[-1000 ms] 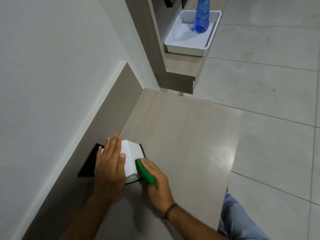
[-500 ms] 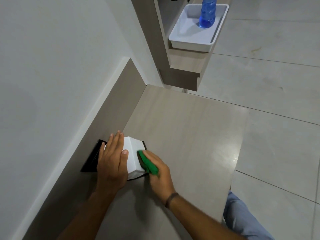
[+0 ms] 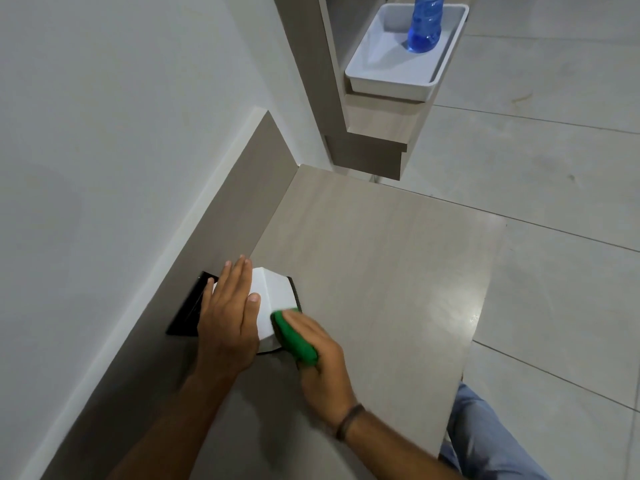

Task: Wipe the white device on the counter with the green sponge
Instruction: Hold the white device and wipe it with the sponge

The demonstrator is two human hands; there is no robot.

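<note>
**Sponge pressed on the side of the white device**

My right hand (image 3: 320, 358) is closed around the green sponge (image 3: 294, 336). The fingers lie along the outer side of the sponge, and the thumb is hidden under it, so I cannot see how the thumb holds. The sponge is pressed flat against the right face of the white device (image 3: 273, 296), at its lower, nearer part. On my right wrist I wear a dark band (image 3: 349, 420).

My left hand (image 3: 228, 317) is open and lies flat on the top and the left side of the device. The fingers are straight and close together and point away from me, and the thumb rests on the top white face. This hand does not grip anything; it only lies on the device.

The device is white with angled faces. It sits on a thin dark base (image 3: 187, 313), which shows on the left of my left hand and as a narrow edge on the right. It stands on the wooden counter (image 3: 381, 271), just beside the low back panel (image 3: 242, 188) under the white wall (image 3: 104, 116).

Well apart, on a shelf further away, a white tray (image 3: 388, 81) holds a blue bottle (image 3: 424, 27). On the right of the counter is the tiled floor (image 3: 554, 168), and my leg in blue jeans (image 3: 485, 438) shows at the lower edge.
</note>
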